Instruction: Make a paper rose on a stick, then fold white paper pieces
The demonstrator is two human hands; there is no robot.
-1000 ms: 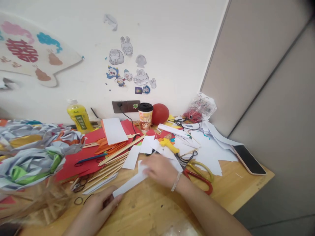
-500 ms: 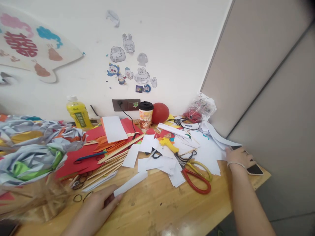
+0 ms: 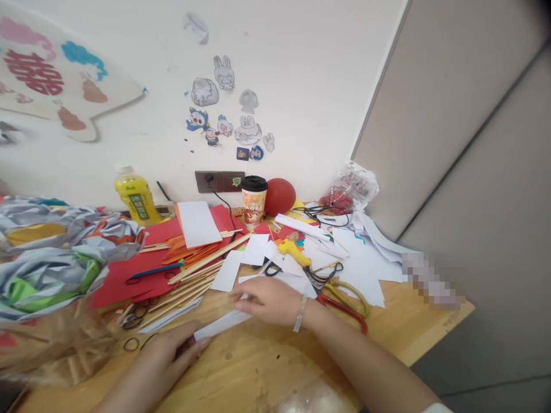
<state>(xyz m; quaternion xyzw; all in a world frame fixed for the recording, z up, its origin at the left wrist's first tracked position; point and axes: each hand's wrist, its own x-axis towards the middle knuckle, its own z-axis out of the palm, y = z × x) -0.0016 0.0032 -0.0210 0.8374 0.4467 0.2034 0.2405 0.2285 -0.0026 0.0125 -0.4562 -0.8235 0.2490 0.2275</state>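
My left hand (image 3: 166, 350) lies at the near edge of the wooden table (image 3: 267, 367), thumb and fingers pinching the near end of a long white paper strip (image 3: 219, 326). My right hand (image 3: 267, 299), a bracelet on its wrist, rests fingers-down on the far end of that strip and on the white paper pieces (image 3: 275, 281) beside it. Its fingers are stretched flat and hold nothing. Red-handled scissors (image 3: 344, 310) lie just right of my right wrist.
A pile of wooden sticks (image 3: 193, 275), red and orange paper (image 3: 142, 275), crumpled grey sheets (image 3: 51, 258), a yellow glue gun (image 3: 295, 252), a yellow bottle (image 3: 133, 198), a lidded cup (image 3: 253, 201), a red ball (image 3: 279, 196). A blurred flat object (image 3: 430, 281) lies at the right edge.
My right hand went out to the flat object at the table's right edge, then came back to the white strip. My left hand stayed on the strip's near end.
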